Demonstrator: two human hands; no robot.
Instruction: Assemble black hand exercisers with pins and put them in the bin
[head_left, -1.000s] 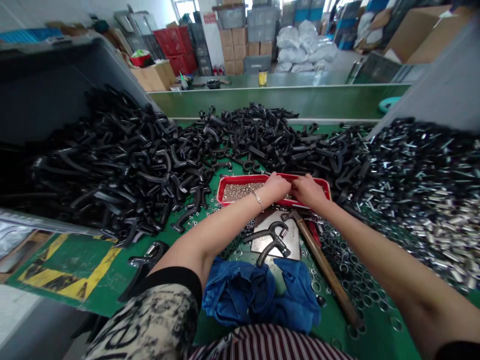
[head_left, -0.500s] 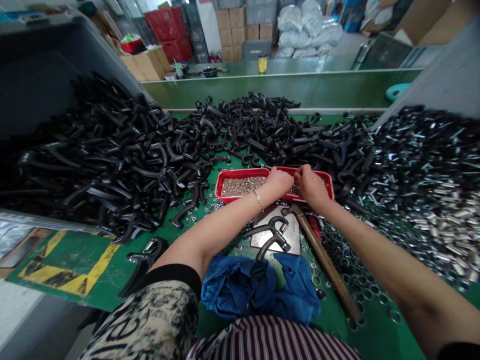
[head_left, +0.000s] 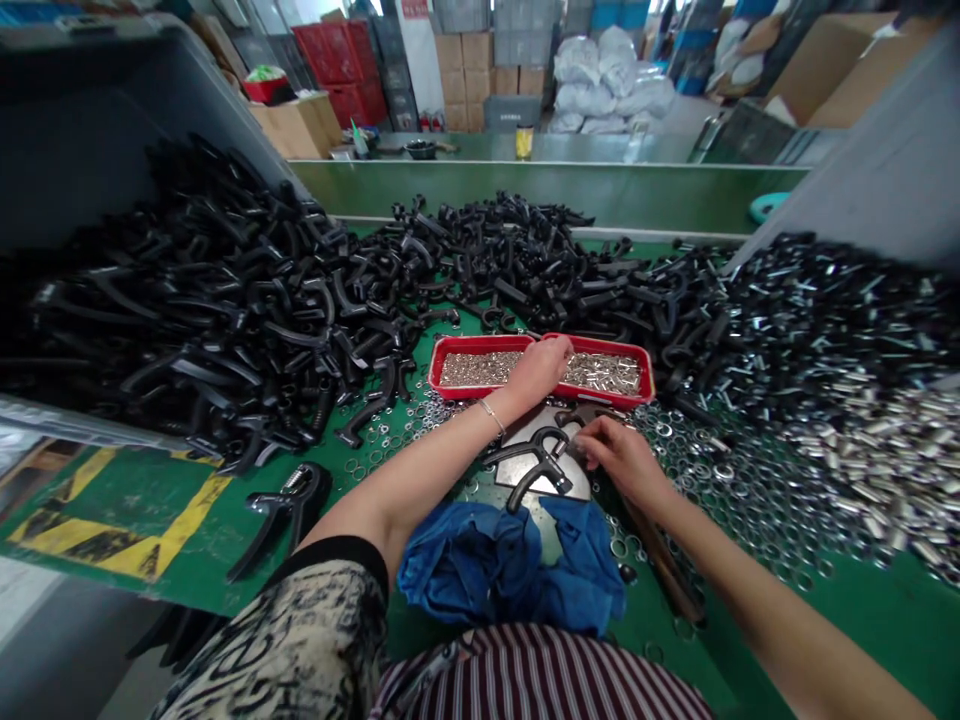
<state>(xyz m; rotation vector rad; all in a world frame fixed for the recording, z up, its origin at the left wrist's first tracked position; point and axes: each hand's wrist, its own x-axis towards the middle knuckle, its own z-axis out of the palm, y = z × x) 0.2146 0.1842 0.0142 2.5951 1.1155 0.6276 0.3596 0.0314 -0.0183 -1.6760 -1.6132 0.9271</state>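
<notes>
My left hand point(head_left: 541, 368) reaches over the inner ends of two red trays, its fingers curled together at the tray of small metal pins point(head_left: 604, 372). What they pinch is too small to make out. The other red tray point(head_left: 480, 391) holds tiny metal pieces. Lower down, my right hand point(head_left: 626, 462) is closed, thumb and fingertips pressed together beside a black hand grip exerciser point(head_left: 536, 472). Whatever lies in those fingertips cannot be made out. The exerciser rests on a metal plate point(head_left: 510, 480). A hammer point(head_left: 671, 575) lies partly under my right hand and forearm.
Black handle parts point(head_left: 300, 300) heap up at left and back, spilling from a grey bin point(head_left: 165, 85). Metal rings point(head_left: 727, 490) and silver cylinders point(head_left: 885, 450) spread at right. A blue cloth point(head_left: 480, 565) lies in front; another hand grip exerciser point(head_left: 289, 510) sits at left.
My right hand has come away from the trays, down and toward me, to beside the exerciser on the plate. My left hand stays at the trays, shifted slightly left.
</notes>
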